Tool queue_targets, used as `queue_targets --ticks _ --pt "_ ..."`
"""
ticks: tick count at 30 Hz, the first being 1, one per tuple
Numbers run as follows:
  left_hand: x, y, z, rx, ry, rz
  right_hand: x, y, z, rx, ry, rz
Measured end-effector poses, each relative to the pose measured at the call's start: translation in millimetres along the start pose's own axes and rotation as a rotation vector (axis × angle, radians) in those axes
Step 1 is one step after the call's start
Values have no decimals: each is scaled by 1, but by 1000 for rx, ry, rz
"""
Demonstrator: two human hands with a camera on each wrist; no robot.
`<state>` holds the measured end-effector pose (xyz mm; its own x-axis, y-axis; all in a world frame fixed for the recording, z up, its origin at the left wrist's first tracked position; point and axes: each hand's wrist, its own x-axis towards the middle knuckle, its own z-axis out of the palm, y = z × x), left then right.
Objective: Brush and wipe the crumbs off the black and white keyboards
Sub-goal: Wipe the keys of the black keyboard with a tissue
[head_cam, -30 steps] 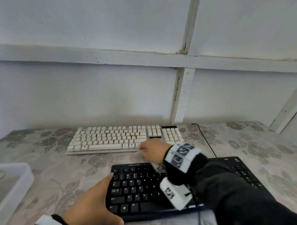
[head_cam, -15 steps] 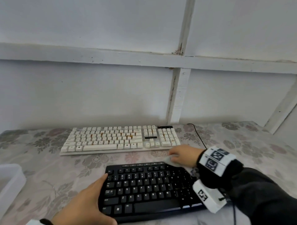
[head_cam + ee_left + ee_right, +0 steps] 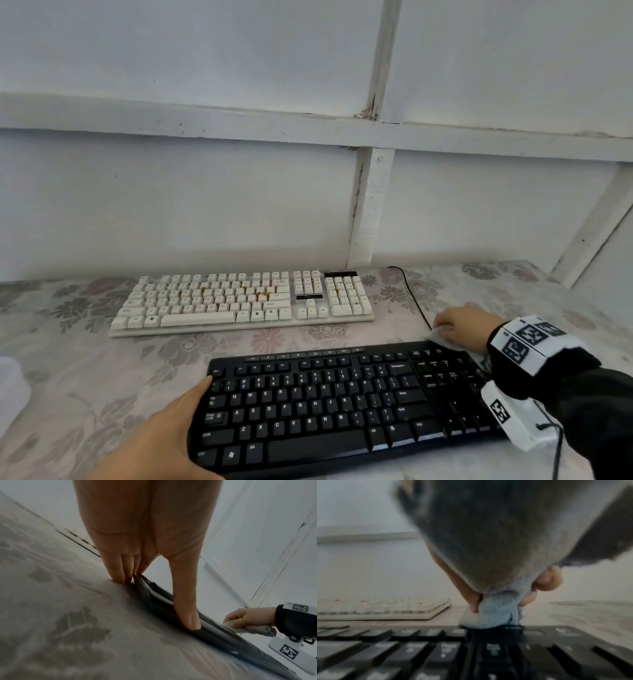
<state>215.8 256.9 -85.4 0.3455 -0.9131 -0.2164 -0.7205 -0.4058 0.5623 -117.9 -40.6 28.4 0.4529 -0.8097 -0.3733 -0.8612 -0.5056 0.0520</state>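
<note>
Head view: soft, even, cool daylight, no glare, only faint shadows under the white keyboard (image 3: 243,301) and black keyboard (image 3: 346,404). Wide-angle bending of wall beams toward the frame edges. Left wrist view dimmer, desk (image 3: 51,601) grainy and smeared. Right wrist view dark, heavily blurred; sleeve (image 3: 505,534) up close fully out of focus, key legends unreadable.

Right end of black keyboard (image 3: 329,407) hidden behind sleeve (image 3: 589,421) and wrist camera. Fingers (image 3: 546,580) of right hand (image 3: 462,327) mostly obscured by cloth (image 3: 500,614) in blurred right wrist view. White container (image 3: 10,387) cut off at left edge. Left hand (image 3: 161,442) cropped at bottom edge.
</note>
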Motion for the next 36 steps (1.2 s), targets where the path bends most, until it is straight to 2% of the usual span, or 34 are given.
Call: queue_targets --ticks 3,8,12,15,19,22,25,27,29,32,36 --pt "8 -13 8 21 -1 -29 1 14 2 12 -5 48" --pt "20 -27 15 54 -6 -40 9 27 -6 -99 -22 172" --pt "24 -31 17 61 -10 -47 11 20 -5 -33 58 54" --pt "23 -31 19 67 -16 -60 6 22 8 -6 36 5" --pt "19 -25 17 58 -13 -65 4 40 3 -38 -9 146" --pt "16 -21 12 44 -25 -63 5 41 -5 -150 -81 238" --pt "2 -3 0 20 -29 -49 2 20 -17 -195 -11 256" --pt "-10 16 -10 -4 -25 -22 1 -6 -24 -80 96 158" --pt "-22 31 -19 -23 -29 -14 -4 -52 -28 90 154 -56" --pt "-36 50 -30 -46 -44 -6 -23 -141 -30 235 53 -379" --pt "-49 71 -43 -49 -64 -18 -31 -238 -24 204 13 -678"
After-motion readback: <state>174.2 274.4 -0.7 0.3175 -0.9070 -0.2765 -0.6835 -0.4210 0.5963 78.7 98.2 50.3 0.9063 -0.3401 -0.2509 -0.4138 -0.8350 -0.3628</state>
